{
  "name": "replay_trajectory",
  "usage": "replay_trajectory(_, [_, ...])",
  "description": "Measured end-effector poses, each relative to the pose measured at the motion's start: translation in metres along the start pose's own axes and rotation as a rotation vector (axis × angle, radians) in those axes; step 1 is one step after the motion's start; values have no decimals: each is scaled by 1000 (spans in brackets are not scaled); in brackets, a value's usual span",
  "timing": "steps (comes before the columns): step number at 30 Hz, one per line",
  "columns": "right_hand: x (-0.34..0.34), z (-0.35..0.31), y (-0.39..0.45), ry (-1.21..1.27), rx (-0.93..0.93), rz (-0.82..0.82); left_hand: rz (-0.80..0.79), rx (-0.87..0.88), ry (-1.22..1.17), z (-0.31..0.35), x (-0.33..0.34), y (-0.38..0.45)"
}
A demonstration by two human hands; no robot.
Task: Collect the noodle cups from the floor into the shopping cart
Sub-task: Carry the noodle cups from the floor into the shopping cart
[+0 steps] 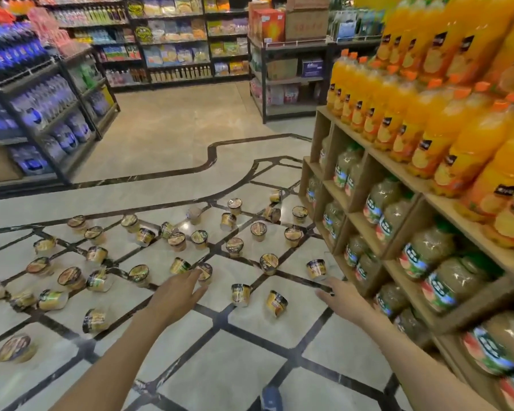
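Note:
Several noodle cups lie scattered over the tiled floor (250, 345), some upright, some tipped on their sides. My left hand (178, 292) reaches out above the floor with straight fingers, its tips close to one upright cup (205, 272). My right hand (337, 295) is also stretched forward, fingers relaxed, holding nothing. Two tipped cups (240, 294) (276, 302) lie between my hands, and another cup (316, 269) stands just beyond my right hand. No shopping cart is in view.
A wooden shelf (368, 209) with juice bottles runs along the right, close to my right arm. Dark metal racks (57, 137) of blue packs stand at the left, more racks at the back. My shoe (270, 398) shows at the bottom.

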State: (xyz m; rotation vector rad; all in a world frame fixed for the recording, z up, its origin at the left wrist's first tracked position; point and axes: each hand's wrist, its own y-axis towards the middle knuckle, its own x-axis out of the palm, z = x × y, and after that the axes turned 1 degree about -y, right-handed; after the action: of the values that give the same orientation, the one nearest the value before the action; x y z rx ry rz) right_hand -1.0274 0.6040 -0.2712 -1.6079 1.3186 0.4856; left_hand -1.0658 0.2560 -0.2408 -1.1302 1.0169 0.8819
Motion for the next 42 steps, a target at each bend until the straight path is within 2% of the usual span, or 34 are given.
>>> replay_trajectory(5, [44, 11, 143, 110, 77, -29, -73, -69, -121, -17, 53, 133])
replay_trajectory(8, [96, 28, 222, 202, 211, -68, -130, -151, -276, -34, 112, 206])
replay_trajectory(13, [211, 69, 346, 411, 453, -69, -181, -282, -509, -60, 253, 328])
replay_trajectory(19, [367, 122, 476, 649, 747, 10, -198, -436, -689, -88, 448, 447])
replay_trajectory(23, [448, 149, 537, 726, 840, 32, -185, -523, -875, -104, 553, 506])
replay_trajectory(26, [486, 165, 568, 756, 883, 90, -206, -562, -922, -107, 604, 539])
replay_trajectory(31, [514, 169, 592, 915, 875, 101, -162, -586, -909, -102, 625, 553])
replay_trajectory(35, [524, 165, 600, 974, 867, 182, -125, -621, -928, -100, 632, 559])
replay_trajectory(39, [524, 164, 601, 1002, 855, 170, -135, -606, -971, -103, 637, 560])
replay_trajectory(42, [504, 159, 594, 990, 873, 141, -126, -628, -1078, -110, 616, 550])
